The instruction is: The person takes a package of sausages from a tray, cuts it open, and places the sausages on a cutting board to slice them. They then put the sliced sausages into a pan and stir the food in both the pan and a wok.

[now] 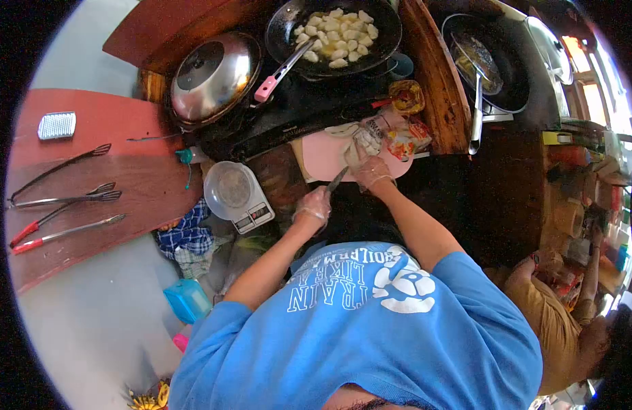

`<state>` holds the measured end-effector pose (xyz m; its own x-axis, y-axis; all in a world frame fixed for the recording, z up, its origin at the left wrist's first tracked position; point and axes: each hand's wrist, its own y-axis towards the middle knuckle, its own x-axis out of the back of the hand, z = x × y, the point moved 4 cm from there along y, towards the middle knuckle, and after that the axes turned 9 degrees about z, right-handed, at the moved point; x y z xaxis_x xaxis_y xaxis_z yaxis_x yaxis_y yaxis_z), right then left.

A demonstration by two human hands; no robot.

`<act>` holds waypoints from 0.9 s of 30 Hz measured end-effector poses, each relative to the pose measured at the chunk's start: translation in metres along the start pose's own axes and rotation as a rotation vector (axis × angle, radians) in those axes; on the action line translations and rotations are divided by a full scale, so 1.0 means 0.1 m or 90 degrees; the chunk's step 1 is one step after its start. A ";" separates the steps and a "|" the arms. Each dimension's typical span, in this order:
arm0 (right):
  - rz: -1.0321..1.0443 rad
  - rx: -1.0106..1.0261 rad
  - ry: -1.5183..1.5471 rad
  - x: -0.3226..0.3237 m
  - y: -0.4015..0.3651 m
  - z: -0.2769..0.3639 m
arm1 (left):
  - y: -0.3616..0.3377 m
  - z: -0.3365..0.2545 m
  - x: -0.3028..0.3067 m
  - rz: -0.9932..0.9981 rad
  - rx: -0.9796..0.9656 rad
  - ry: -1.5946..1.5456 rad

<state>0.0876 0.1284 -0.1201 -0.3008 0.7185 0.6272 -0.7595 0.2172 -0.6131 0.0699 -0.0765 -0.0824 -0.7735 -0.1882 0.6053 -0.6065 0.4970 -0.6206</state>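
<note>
My left hand (314, 207), in a clear plastic glove, is closed round the handle of a knife (338, 179). The blade points up and right over the near edge of a pink cutting board (317, 154). My gloved right hand (372, 172) grips a whitish plastic packet (368, 140) with dark print, lying on the board. What is inside it I cannot make out. Close to the right hand lies a red and white printed packet (410, 140). A digital scale (256, 217) bearing a clear plastic bowl (232, 191) stands left of my left hand.
Behind the board, a wok (282, 34) holds pale chunks and a pink-handled spatula (267, 89). A domed lid (210, 82) is beside it. Tongs (70, 232) and a grater (57, 126) lie left. Another pan (514, 89) stands right, near a person in brown (548, 328).
</note>
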 end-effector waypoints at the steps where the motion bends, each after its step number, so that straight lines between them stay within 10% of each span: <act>1: -0.025 0.073 -0.040 -0.10 0.05 -0.18 | 0.03 0.00 0.00 0.001 0.002 -0.007; 7: -0.026 0.130 -0.050 0.09 -0.25 -0.13 | 0.42 0.20 0.14 -0.206 0.035 0.017; 12: -0.039 0.073 -0.028 -0.12 -0.12 -0.19 | 0.16 -0.25 0.01 0.032 0.016 0.019; 27: -0.116 0.376 -0.168 -0.23 -0.11 -0.29 | 0.36 -0.38 -0.12 -0.023 -0.019 0.140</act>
<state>0.1190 0.1287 -0.1416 -0.2116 0.5021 0.8385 -0.9770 -0.1322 -0.1674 0.0642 -0.0240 -0.0932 -0.6903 -0.0186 0.7233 -0.6253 0.5182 -0.5835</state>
